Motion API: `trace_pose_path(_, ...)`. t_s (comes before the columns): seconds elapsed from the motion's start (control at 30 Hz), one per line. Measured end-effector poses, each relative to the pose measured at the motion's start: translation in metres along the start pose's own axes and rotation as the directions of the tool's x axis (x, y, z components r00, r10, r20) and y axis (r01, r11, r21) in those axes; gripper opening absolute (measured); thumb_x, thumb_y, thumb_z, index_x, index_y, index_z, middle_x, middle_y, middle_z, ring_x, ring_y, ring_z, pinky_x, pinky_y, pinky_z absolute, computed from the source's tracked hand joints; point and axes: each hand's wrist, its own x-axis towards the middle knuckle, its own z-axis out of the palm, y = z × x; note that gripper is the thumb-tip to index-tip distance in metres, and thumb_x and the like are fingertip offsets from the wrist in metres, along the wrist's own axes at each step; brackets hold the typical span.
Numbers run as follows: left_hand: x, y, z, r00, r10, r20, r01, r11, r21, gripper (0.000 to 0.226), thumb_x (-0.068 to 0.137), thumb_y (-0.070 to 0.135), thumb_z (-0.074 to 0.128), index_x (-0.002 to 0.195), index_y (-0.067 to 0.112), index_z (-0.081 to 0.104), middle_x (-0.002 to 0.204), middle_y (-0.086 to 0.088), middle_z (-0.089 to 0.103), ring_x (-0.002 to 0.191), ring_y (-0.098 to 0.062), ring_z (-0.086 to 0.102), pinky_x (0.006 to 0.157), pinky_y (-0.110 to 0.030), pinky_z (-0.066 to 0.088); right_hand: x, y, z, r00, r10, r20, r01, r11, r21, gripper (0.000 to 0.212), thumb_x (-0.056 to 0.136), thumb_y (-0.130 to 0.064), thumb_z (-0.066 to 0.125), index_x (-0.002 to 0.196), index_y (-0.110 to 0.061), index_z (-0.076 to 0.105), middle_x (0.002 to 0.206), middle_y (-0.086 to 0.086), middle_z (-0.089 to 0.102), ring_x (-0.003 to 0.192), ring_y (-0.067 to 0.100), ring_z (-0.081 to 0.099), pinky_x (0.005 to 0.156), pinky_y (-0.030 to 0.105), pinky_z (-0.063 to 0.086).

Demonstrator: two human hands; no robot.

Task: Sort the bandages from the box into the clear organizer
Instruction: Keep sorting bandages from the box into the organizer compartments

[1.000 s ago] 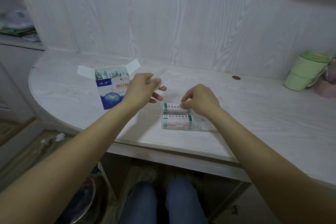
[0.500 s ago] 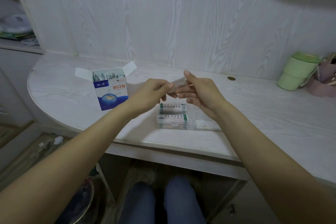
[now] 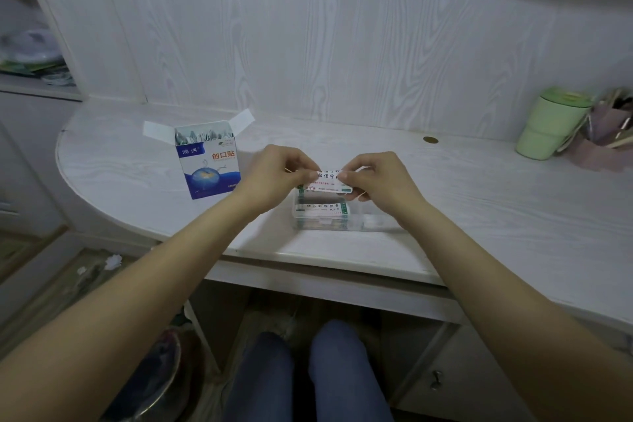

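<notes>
Pale wood-grain surface point(image 3: 479, 202) with a rounded left end, backed by a wall panel of the same grain; blue-and-white bandage box point(image 3: 209, 164) stands upright toward the left end, top flaps splayed open, wrapped strips visible inside; clear organizer point(image 3: 339, 217) sits near the front edge, roughly mid-surface, with green-edged wrapped bandages stacked in its left part; left hand point(image 3: 274, 175) and right hand point(image 3: 380, 178) meet just above the organizer, each pinching one end of a single wrapped bandage point(image 3: 325, 181) between thumb and fingertips, printed face toward the camera; green lidded cup point(image 3: 551, 123) stands at the far right against the wall; small brown disc point(image 3: 430, 139) lies near the back edge.
</notes>
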Motion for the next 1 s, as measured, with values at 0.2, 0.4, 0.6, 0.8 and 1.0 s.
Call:
trace_pose_path(0.2, 0.000, -0.007, 0.005, 1.000, -0.027, 0.007, 0.027, 0.999, 0.030, 0.009, 0.084, 0.019, 0.070, 0.090, 0.014, 0.073, 0.086, 0.000, 0.072, 0.079, -0.009, 0.063, 0.083, -0.033, 0.053, -0.003, 0.006, 0.002, 0.998, -0.058, 0.007, 0.058, 0.992, -0.112, 0.003, 0.081, -0.013, 0.072, 0.084, -0.012, 0.072, 0.061, -0.001, 0.064, 0.050, 0.001, 0.058, 0.049, 0.007, 0.040)
trace_pose_path(0.4, -0.001, -0.014, 0.009, 0.998, -0.019, 0.067, 0.007, 0.984, 0.176, 0.015, 0.086, 0.018, 0.068, 0.098, 0.011, 0.073, 0.093, -0.001, 0.071, 0.088, -0.012, 0.063, 0.084, -0.026, 0.048, -0.001, 0.007, 0.009, 0.996, -0.091, 0.012, 0.091, 0.952, -0.292, 0.005, 0.083, -0.014, 0.071, 0.078, -0.015, 0.070, 0.070, 0.002, 0.065, 0.061, 0.009, 0.059, 0.057, 0.011, 0.043)
trace_pose_path(0.6, -0.001, -0.017, 0.012, 0.994, -0.006, 0.107, -0.031, 0.942, 0.334, 0.013, 0.085, 0.021, 0.069, 0.095, 0.015, 0.074, 0.087, 0.003, 0.067, 0.079, -0.010, 0.054, 0.077, -0.026, 0.043, -0.001, 0.011, 0.016, 0.994, -0.093, 0.055, 0.107, 0.899, -0.425, 0.005, 0.080, -0.011, 0.070, 0.080, -0.014, 0.074, 0.071, -0.004, 0.063, 0.070, 0.009, 0.056, 0.065, 0.022, 0.047)
trace_pose_path(0.8, 0.003, -0.014, 0.010, 0.989, 0.034, 0.143, -0.111, 0.814, 0.571, 0.017, 0.084, 0.026, 0.069, 0.100, 0.023, 0.074, 0.088, 0.005, 0.061, 0.086, -0.016, 0.049, 0.087, -0.036, 0.042, -0.001, 0.006, 0.019, 0.998, -0.045, 0.054, 0.068, 0.803, -0.593, 0.010, 0.082, -0.022, 0.071, 0.087, -0.014, 0.072, 0.087, 0.002, 0.069, 0.087, 0.020, 0.061, 0.068, 0.032, 0.048)
trace_pose_path(1.0, 0.003, -0.015, 0.010, 0.987, -0.007, 0.162, -0.091, 0.805, 0.587, 0.020, 0.084, 0.029, 0.069, 0.102, 0.021, 0.074, 0.103, -0.002, 0.066, 0.102, -0.025, 0.053, 0.094, -0.045, 0.044, -0.001, 0.004, 0.019, 0.998, 0.029, 0.057, 0.013, 0.779, -0.626, 0.018, 0.083, -0.029, 0.070, 0.091, -0.013, 0.070, 0.090, 0.004, 0.068, 0.086, 0.022, 0.062, 0.069, 0.033, 0.048)
